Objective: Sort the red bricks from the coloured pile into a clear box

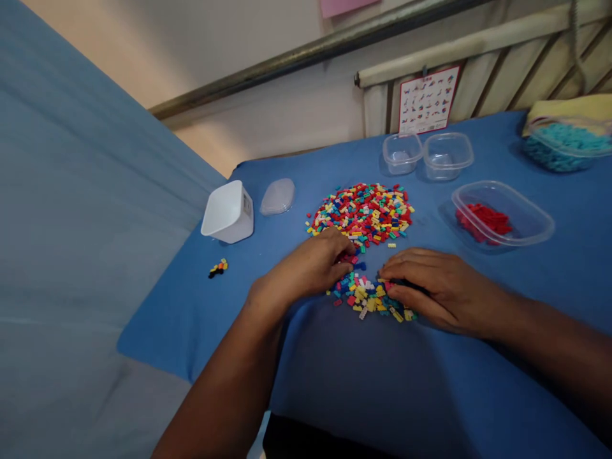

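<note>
The small pile lies on the bench between the curled left hand and right hand; whether either pinches anything, I cannot tell. Beyond, broadest sideways, lies the large pile, nearer the left hand.

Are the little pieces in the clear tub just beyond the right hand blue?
No, the pieces lying in that clear tub beyond the right hand are red.
</note>
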The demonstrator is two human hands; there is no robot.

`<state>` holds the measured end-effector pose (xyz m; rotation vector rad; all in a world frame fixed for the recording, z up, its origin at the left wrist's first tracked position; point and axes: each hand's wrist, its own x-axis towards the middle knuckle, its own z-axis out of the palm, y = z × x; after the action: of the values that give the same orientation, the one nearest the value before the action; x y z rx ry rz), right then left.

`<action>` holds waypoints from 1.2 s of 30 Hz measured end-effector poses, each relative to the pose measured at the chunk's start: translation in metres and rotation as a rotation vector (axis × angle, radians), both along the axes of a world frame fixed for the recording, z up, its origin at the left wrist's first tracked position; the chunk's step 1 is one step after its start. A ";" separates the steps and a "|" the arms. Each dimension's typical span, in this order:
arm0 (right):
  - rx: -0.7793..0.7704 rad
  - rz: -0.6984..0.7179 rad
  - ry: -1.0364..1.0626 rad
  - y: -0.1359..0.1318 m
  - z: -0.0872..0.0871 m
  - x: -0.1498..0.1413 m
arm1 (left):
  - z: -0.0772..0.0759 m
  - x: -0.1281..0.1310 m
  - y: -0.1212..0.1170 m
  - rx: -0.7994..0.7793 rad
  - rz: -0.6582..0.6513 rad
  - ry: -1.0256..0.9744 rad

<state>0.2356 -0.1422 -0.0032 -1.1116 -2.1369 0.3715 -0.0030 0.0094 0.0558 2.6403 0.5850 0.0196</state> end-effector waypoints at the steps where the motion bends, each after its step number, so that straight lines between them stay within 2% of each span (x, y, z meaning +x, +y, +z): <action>1: 0.002 -0.001 -0.001 0.000 0.000 0.000 | -0.001 0.001 0.000 0.003 -0.013 0.003; 7: 0.011 -0.007 -0.015 -0.001 -0.002 0.000 | -0.005 0.004 0.001 0.018 -0.023 0.005; 19: 0.012 -0.020 0.007 0.000 -0.001 -0.001 | -0.001 0.004 0.000 0.036 0.104 0.066; 26: 0.013 -0.026 0.012 0.001 -0.004 0.000 | -0.003 -0.005 0.004 0.029 0.035 0.002; 32: 0.009 -0.030 0.037 0.002 -0.003 0.000 | 0.002 -0.015 0.009 -0.096 0.115 -0.056; 36: 0.032 -0.150 0.072 0.004 -0.004 0.002 | 0.001 -0.018 0.012 -0.247 0.183 -0.128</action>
<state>0.2375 -0.1387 -0.0076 -1.2131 -1.9763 0.3021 -0.0213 0.0210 0.0567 2.3212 0.7325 0.1596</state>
